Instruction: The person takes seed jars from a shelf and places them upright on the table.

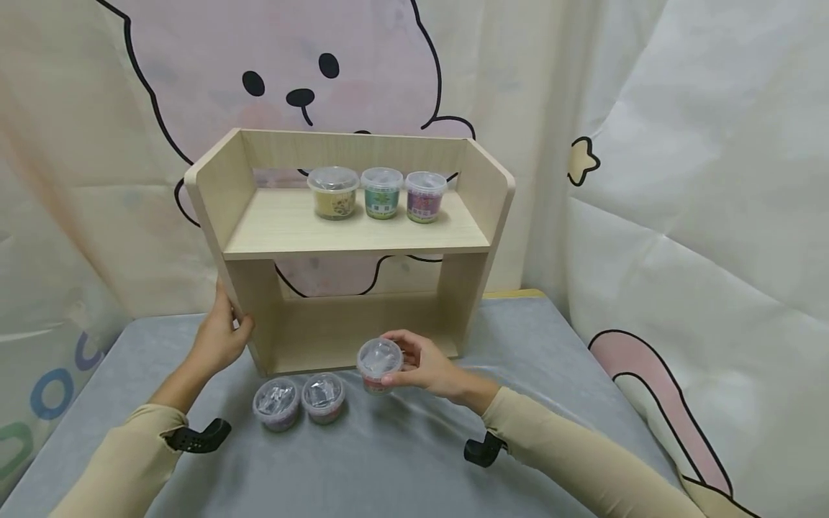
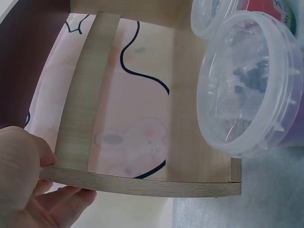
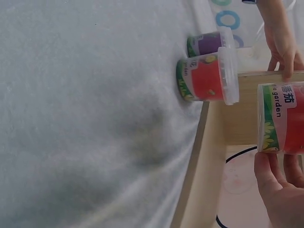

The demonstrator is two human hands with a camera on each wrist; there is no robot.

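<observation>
- Surface: table [image 1: 311, 475] covered in a grey-blue cloth, lightly creased; a yellow strip [image 1: 514, 293] shows along its far edge, right of the shelf.
- On it, far side: pale wooden two-tier shelf [image 1: 278, 223], open at the back.
- Upper tier, left to right: yellow tub [image 1: 334, 203], green tub [image 1: 382, 200], purple tub [image 1: 424, 205], all clear-lidded and upright.
- On the cloth, just in front of the shelf: purple-labelled tub [image 1: 277, 406] at left, red-labelled tub [image 1: 324, 399] just beside it.
- Right hand [image 1: 427, 367]: thumb and fingers hold a third tub, red-and-green tub [image 1: 378, 357], upright, clear of the cloth, before the lower tier and right of the pair.
- Left hand [image 1: 220, 334]: fingers and thumb grip the edge of the shelf's left side panel.
- Room: pale curtain [image 1: 499, 65] at far side, printed with a large pinkish bear [image 1: 285, 43]. Right curtain [image 1: 699, 180] carries a small star [image 1: 584, 161]; coloured rings are printed on the hanging at left.
</observation>
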